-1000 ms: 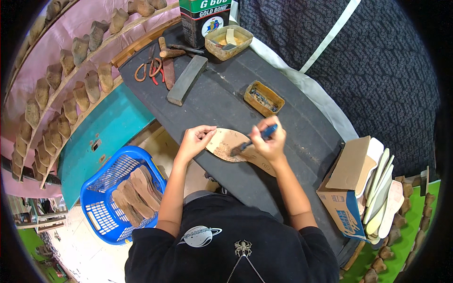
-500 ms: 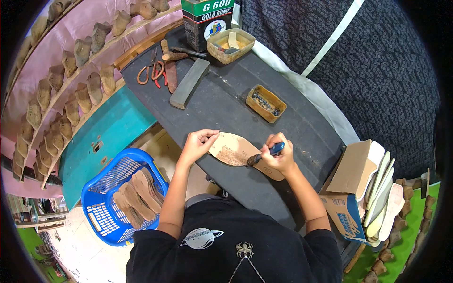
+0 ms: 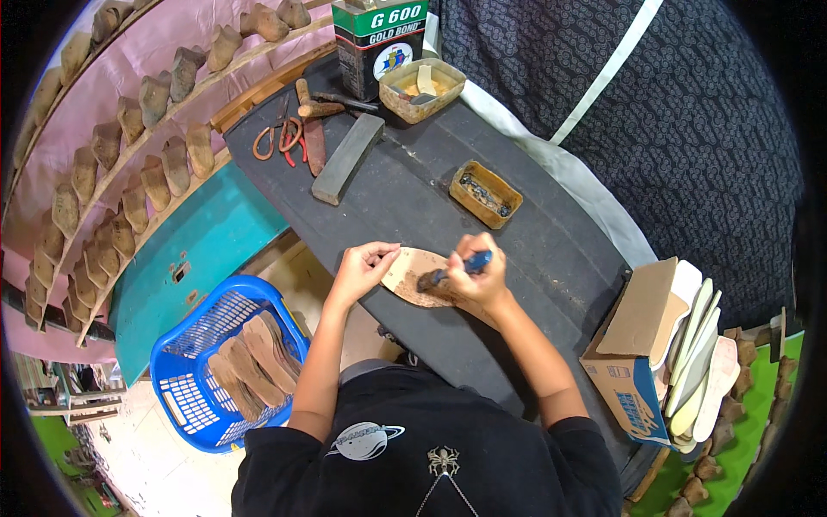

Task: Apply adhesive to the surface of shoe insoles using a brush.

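Note:
A tan insole lies on the dark table near its front edge, with a brown wet-looking patch on its wider end. My left hand pinches the wider left end of this insole between thumb and fingers. In my right hand is a brush with a blue handle, its dark bristles pressed on the brown patch. My right hand and forearm hide most of the insole's narrower right end.
Beyond the hands stands a small tan tub with dark residue. Farther back are a grey block, scissors, a hammer, a larger tub and a metal can. A blue basket and a cardboard box flank me.
My right hand has moved the brush leftward over the insole, from its middle toward the wider end. My left hand keeps its hold on the insole.

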The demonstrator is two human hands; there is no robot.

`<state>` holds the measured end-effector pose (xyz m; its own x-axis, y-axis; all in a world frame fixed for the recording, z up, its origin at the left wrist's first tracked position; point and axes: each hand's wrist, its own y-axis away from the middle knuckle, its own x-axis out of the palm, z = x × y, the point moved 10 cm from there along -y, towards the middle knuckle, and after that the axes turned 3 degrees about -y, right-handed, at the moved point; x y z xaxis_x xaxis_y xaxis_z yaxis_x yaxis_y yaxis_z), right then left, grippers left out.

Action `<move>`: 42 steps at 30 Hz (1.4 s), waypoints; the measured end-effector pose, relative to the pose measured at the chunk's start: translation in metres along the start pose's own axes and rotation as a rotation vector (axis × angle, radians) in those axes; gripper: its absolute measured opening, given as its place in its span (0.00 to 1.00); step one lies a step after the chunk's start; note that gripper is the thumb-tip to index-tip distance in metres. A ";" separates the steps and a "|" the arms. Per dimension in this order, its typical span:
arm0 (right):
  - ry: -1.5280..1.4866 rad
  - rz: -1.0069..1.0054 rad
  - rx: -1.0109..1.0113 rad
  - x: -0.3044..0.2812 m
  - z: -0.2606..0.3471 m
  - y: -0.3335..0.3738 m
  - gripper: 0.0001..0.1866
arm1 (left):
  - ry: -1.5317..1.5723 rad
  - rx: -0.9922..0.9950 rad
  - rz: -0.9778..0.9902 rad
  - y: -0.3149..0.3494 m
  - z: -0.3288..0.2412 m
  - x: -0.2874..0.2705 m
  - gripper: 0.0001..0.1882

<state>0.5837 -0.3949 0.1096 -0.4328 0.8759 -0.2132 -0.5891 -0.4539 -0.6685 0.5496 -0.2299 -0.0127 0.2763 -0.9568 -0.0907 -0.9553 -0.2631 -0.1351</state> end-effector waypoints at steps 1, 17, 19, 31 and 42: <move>-0.018 -0.020 0.024 -0.012 0.000 0.005 0.11 | -0.032 -0.004 0.009 -0.001 -0.001 0.001 0.10; -0.035 -0.134 0.116 0.007 -0.025 -0.015 0.09 | -0.048 -0.048 0.078 -0.001 0.001 0.006 0.10; -0.008 -0.111 0.049 0.002 -0.020 -0.008 0.10 | -0.050 -0.075 0.072 0.000 -0.002 0.007 0.10; 0.260 0.087 0.116 -0.021 0.004 -0.013 0.09 | -0.022 -0.027 0.017 -0.001 0.002 0.000 0.10; -0.107 -0.091 0.037 -0.025 -0.007 0.012 0.11 | -0.038 -0.019 0.003 0.001 0.000 -0.002 0.10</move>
<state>0.5924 -0.4214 0.1024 -0.4456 0.8921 -0.0747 -0.6532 -0.3810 -0.6544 0.5483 -0.2281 -0.0125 0.2771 -0.9522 -0.1289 -0.9578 -0.2631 -0.1158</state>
